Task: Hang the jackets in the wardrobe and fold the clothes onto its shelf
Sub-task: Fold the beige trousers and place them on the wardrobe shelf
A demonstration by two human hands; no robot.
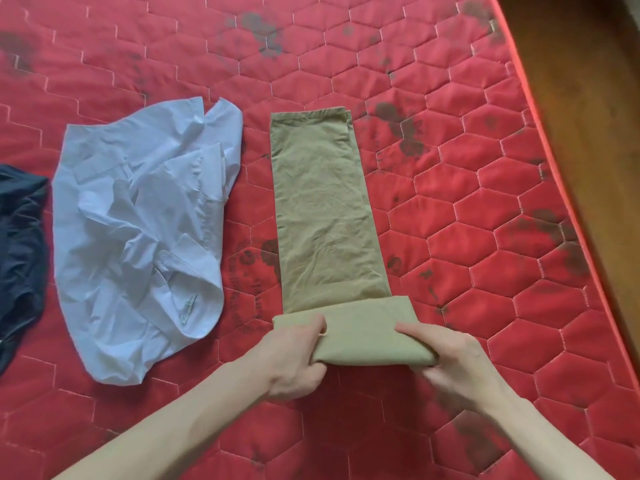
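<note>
A bare red quilted mattress point(450, 209), blotched with dark stains, fills the room's view, with wooden floor point(595, 98) along its right edge. Near the front of it lie the khaki trousers point(322, 202), already doubled leg over leg and stretched away from the person. The near end has been turned over into a thick band, and both hands are on it: the left hand point(294, 358) has its grip clenched round the band's left end, thumb on top, and the right hand point(453, 362) grasps the right end the same way.

The risk from here, I'd say, is a crooked roll or fold: the band already sits wider than the leg above it, so if one hand leads, the bundle may skew and slacken. The soft cloth could also slip open when lifted.

Counting: one pair of trousers, one crumpled pale blue shirt point(138, 237) just to its left, one dark navy garment point(20, 244) at the left edge, two hands. No wardrobe or jacket is in sight.
</note>
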